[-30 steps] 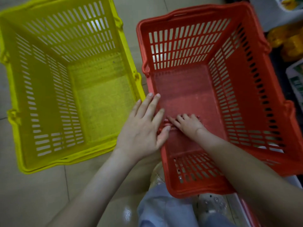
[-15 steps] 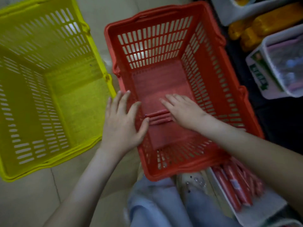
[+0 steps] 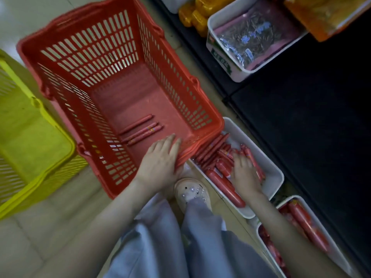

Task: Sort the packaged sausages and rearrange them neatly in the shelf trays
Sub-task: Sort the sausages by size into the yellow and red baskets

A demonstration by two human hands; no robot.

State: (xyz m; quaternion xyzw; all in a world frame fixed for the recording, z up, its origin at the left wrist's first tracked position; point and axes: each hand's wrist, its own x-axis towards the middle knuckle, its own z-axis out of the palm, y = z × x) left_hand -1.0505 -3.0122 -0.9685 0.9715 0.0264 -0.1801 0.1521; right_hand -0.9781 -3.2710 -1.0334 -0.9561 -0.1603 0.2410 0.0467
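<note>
Three thin red sausages (image 3: pixel 141 130) lie on the floor of the red basket (image 3: pixel 66 37). My left hand (image 3: pixel 160 161) rests on the basket's near corner rim, fingers laid along it. Right of the basket, a white tray (image 3: pixel 275 173) on the floor holds several red sausages (image 3: pixel 212 151), thin ones and a thick one (image 3: pixel 224 187). My right hand (image 3: pixel 246 171) lies palm down on the thin sausages in this tray, and its fingertips are partly hidden among them. A second white tray (image 3: pixel 339 255) with thick red sausages (image 3: pixel 307 225) sits at the lower right.
A yellow basket (image 3: pixel 40 177) stands to the left on the tiled floor. A dark shelf (image 3: pixel 301 117) fills the right, with a white tub of bagged goods (image 3: pixel 226 67) and orange packs (image 3: pixel 192 15). My shoe (image 3: pixel 192 193) and trouser legs are between the basket and tray.
My right hand left the red basket and now lies in the white tray. The sausages it covered show bare in the basket. My view swung right, and my left hand slid along the rim.
</note>
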